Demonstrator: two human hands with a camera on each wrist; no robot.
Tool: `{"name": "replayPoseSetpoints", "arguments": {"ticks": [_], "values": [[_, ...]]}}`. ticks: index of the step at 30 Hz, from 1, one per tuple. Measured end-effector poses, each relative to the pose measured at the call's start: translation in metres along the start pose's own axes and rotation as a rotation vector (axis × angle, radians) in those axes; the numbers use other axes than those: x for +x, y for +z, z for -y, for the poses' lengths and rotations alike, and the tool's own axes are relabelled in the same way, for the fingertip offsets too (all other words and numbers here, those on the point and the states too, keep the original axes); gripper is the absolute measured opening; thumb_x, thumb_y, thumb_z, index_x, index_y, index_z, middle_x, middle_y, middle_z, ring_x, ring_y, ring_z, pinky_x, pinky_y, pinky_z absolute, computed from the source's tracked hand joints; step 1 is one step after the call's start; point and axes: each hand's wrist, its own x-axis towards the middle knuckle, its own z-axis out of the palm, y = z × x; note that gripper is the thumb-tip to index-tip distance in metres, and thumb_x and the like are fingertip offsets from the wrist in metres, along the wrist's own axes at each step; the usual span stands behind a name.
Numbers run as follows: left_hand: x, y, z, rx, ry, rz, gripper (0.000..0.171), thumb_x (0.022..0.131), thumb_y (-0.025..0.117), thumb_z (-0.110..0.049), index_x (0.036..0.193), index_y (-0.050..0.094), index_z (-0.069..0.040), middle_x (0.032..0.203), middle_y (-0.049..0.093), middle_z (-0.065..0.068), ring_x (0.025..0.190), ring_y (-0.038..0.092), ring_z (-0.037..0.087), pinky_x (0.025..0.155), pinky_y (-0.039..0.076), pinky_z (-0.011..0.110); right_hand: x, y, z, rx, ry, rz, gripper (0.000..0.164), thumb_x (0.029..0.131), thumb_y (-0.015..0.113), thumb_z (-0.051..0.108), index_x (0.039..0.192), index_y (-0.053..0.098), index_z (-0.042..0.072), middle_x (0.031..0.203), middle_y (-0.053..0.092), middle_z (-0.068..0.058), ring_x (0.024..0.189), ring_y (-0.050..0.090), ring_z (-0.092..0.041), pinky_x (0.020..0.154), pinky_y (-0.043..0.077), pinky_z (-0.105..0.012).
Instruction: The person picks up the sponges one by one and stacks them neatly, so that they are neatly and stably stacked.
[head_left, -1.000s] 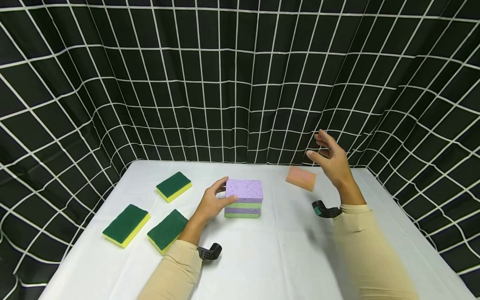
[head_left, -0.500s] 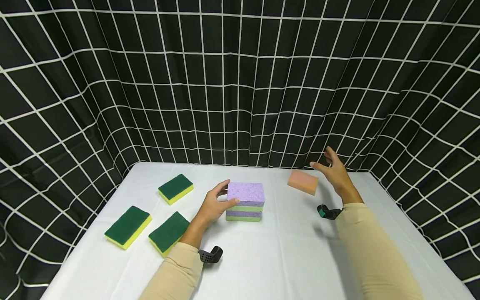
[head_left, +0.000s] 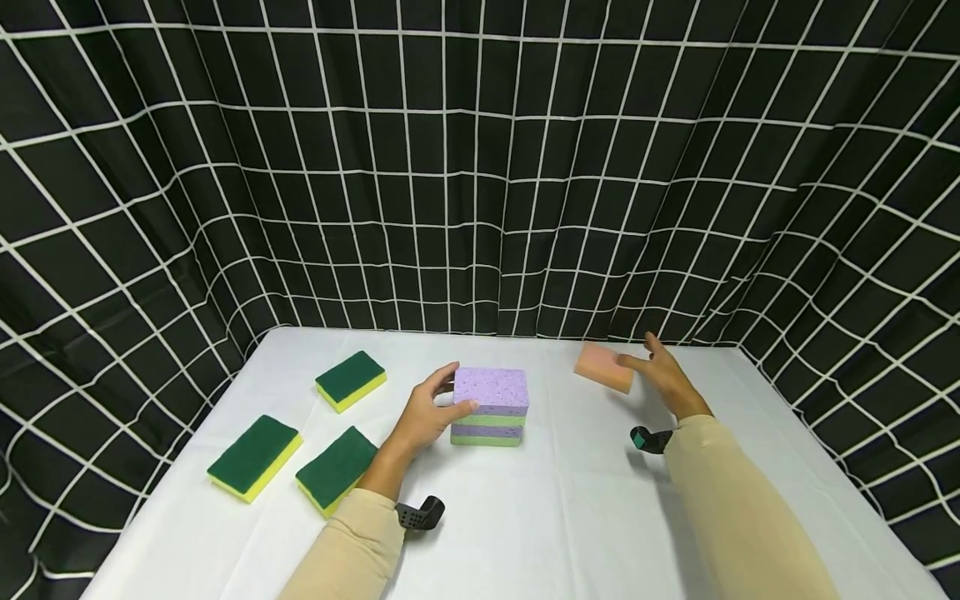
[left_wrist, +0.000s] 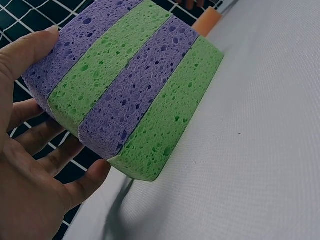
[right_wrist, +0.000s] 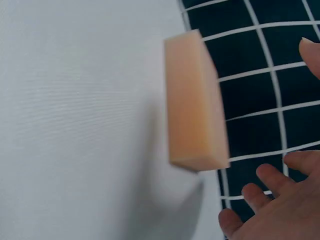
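Observation:
A stack of sponges [head_left: 486, 422], purple and green in alternating layers, stands mid-table. My left hand [head_left: 424, 414] holds its left end, the thumb on the near face of the top purple sponge [head_left: 491, 385] and the other fingers around the end and far side. At the back right lies an orange sponge [head_left: 597, 367]. Just right of it and slightly above hovers my right hand [head_left: 666, 382], thumb and fingers spread apart, holding nothing. In the right wrist view a gap shows between the orange sponge [right_wrist: 192, 105] and the fingers [right_wrist: 270, 180].
Several green-and-yellow scouring sponges lie on the left: one at the back [head_left: 350, 379], one at far left [head_left: 255, 457], one beside my left forearm [head_left: 337, 468]. A white cloth covers the table [head_left: 540, 517]. Black grid-patterned curtains [head_left: 480, 208] stand behind and at both sides.
My right hand has come down towards the orange sponge, its fingers still apart. The left hand stays on the stack. The head view has shifted slightly.

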Motion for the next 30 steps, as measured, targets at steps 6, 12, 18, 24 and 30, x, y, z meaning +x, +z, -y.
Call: {"name": "replayPoseSetpoints", "arguments": {"ticks": [6, 12, 18, 24, 30], "values": [[0.0, 0.001, 0.002, 0.001, -0.003, -0.002, 0.071, 0.086, 0.074, -0.011, 0.145, 0.036, 0.004, 0.135, 0.049, 0.023, 0.123, 0.044, 0.04, 0.1, 0.037, 0.058, 0.007, 0.005, -0.017, -0.053, 0.094, 0.049, 0.111, 0.087, 0.067, 0.048, 0.152, -0.015, 0.01, 0.158, -0.001, -0.02, 0.141, -0.001, -0.044, 0.109, 0.005, -0.063], [-0.001, 0.0, -0.001, 0.01, -0.017, 0.002, 0.072, 0.086, 0.074, -0.011, 0.146, 0.036, 0.003, 0.137, 0.048, 0.022, 0.125, 0.043, 0.039, 0.102, 0.035, 0.057, 0.013, 0.008, -0.025, -0.086, 0.12, 0.073, 0.109, 0.088, 0.067, 0.042, 0.151, -0.014, 0.004, 0.157, -0.002, -0.024, 0.14, 0.001, -0.045, 0.11, 0.007, -0.06], [0.002, -0.001, 0.003, 0.007, -0.012, 0.006, 0.072, 0.086, 0.073, -0.009, 0.146, 0.035, 0.005, 0.137, 0.047, 0.023, 0.124, 0.044, 0.039, 0.101, 0.036, 0.056, 0.015, 0.011, -0.027, -0.106, 0.106, 0.095, 0.107, 0.089, 0.068, 0.035, 0.151, -0.013, 0.002, 0.155, 0.006, -0.029, 0.14, 0.005, -0.047, 0.11, 0.009, -0.059], [0.012, -0.001, 0.031, -0.005, -0.02, -0.004, 0.076, 0.085, 0.075, -0.014, 0.148, 0.034, 0.0, 0.139, 0.046, 0.02, 0.126, 0.043, 0.038, 0.101, 0.036, 0.055, 0.014, 0.012, -0.028, -0.142, 0.102, 0.069, 0.105, 0.088, 0.069, 0.034, 0.151, -0.008, -0.002, 0.152, 0.015, -0.031, 0.138, 0.014, -0.047, 0.11, 0.014, -0.058], [0.014, 0.0, 0.039, -0.014, -0.011, -0.026, 0.075, 0.083, 0.078, -0.02, 0.147, 0.039, -0.007, 0.137, 0.05, 0.013, 0.124, 0.045, 0.032, 0.1, 0.039, 0.051, 0.015, 0.013, -0.028, -0.143, 0.087, 0.057, 0.104, 0.088, 0.069, 0.029, 0.149, -0.009, -0.006, 0.151, 0.013, -0.034, 0.137, 0.016, -0.048, 0.111, 0.014, -0.056]]}}
